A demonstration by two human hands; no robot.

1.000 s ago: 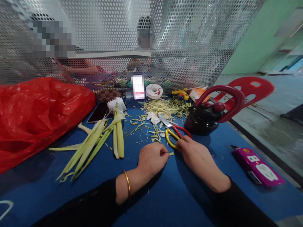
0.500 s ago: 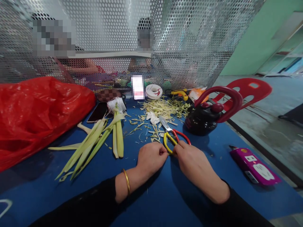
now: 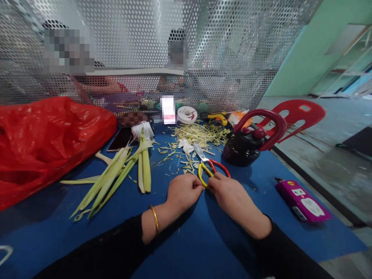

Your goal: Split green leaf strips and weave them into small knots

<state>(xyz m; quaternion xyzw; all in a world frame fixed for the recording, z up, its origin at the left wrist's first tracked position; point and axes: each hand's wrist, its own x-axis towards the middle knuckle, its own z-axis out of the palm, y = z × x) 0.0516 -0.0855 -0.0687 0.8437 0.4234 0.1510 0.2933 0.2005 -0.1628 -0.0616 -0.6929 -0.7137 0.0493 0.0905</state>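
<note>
My left hand (image 3: 183,192) is closed in a pinch over the blue table, with a gold bangle (image 3: 154,219) on the wrist. What it pinches is too small to make out. Close beside it, my right hand (image 3: 231,197) is also closed, fingertips bent down near the scissors' handles; whatever lies between them is hidden. The scissors (image 3: 202,153), one handle loop yellow and one red, lie on the table just beyond both hands, blades pointing away. Thin pale plant scraps (image 3: 188,166) are scattered beyond them. Long green-and-pale leaf strips (image 3: 109,180) lie to the left.
A black kettle (image 3: 242,149) with a red handle stands right of the scissors. A purple packet (image 3: 302,203) lies further right. At left are a red plastic bag (image 3: 52,143) and a dark phone (image 3: 122,138). A ribbon spool (image 3: 187,115) stands before the perforated screen (image 3: 130,38); people sit behind it.
The view has turned slightly right, so the kettle, packet and scissors appear further left. Both hands keep their closed pose near each other.
</note>
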